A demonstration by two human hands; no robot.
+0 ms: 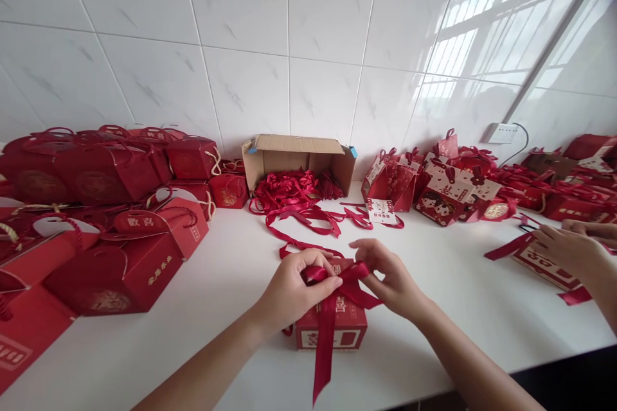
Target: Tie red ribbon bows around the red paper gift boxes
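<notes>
A small red gift box (332,335) with white and gold printing sits on the table in front of me. A dark red satin ribbon (325,347) lies over its top, gathered into a partly formed bow, with one long tail hanging down the near side. My left hand (301,286) is closed on the ribbon, pinching it between thumb and fingers above the box. At the bow's right side is my right hand (393,279), its index finger raised and apart from the thumb, close against the ribbon loop. The knot is partly hidden by my left fingers.
An open cardboard box (299,143) holds tangled red ribbons (289,189), some trailing onto the table. Red gift boxes (116,270) are piled at left; patterned ones (441,202) stand at back right. A co-worker's hands (569,250) handle another ribboned box (544,266).
</notes>
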